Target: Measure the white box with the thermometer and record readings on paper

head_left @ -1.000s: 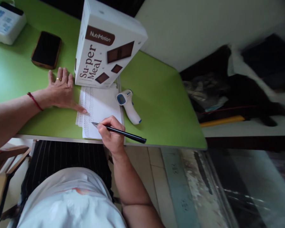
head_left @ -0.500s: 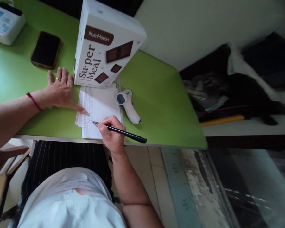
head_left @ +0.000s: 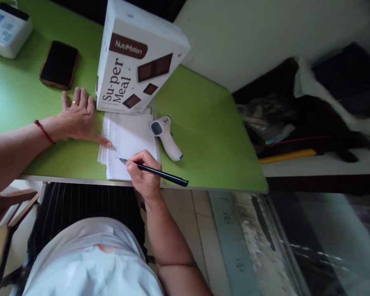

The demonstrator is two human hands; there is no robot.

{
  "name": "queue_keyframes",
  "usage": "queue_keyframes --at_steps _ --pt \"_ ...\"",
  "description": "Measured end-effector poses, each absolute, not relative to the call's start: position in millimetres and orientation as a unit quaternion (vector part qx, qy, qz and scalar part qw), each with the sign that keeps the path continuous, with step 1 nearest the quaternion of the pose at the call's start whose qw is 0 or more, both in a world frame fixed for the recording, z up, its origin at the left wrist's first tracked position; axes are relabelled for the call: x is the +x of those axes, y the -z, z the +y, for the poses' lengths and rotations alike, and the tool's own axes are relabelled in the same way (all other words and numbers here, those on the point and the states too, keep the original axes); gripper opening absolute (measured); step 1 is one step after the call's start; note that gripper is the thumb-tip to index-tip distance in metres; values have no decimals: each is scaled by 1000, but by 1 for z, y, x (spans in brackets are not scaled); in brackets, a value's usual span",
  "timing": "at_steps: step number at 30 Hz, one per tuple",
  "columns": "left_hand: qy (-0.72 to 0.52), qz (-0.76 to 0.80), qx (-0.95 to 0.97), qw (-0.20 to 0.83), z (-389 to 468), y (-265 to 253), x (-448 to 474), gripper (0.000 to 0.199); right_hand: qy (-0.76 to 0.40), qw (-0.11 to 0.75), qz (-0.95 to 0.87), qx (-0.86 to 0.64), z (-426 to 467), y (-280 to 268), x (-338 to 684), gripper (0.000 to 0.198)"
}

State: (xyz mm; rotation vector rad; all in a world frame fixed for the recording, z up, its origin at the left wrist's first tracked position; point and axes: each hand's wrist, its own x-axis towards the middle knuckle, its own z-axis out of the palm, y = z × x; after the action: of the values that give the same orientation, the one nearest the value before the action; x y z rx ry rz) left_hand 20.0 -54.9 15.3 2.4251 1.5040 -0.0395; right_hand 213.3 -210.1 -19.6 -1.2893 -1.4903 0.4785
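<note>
My right hand is closed around a black pen, its tip at the white paper. Rows of small handwriting fill the paper's left side; the rest of the sheet is blank. More written sheets show beneath it at the left. My left hand lies flat with fingers spread on the green table, its thumb resting on the written part. A white and blue infrared thermometer lies just right of the paper. Behind, a white NutriMotion box stands upright over the paper's far edge.
A dark phone lies on the green table, left of the box. In the far left corner sits a white device with a label. At the right, a shelf holds dark cloth and a yellow strip.
My right hand and the pen have shifted very slightly left, the pen's rear end most visibly. My left hand, the paper and the box have stayed put.
</note>
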Motion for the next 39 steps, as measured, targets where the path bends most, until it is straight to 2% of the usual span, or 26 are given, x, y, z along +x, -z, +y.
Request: queue_keyframes --at_steps 6,17,26,39 --pt "3 520 842 141 -58 -18 19 177 -178 542 -596 -565 -212 22 213 18" --pt "9 518 843 145 -58 -18 18 178 -156 514 -618 -574 -212 23 214 19" --pt "-1 516 845 142 -58 -17 17 183 -151 546 -601 -564 -211 23 213 20" --pt "4 515 846 136 -56 -17 18 184 -174 527 -606 -570 -210 22 213 20"
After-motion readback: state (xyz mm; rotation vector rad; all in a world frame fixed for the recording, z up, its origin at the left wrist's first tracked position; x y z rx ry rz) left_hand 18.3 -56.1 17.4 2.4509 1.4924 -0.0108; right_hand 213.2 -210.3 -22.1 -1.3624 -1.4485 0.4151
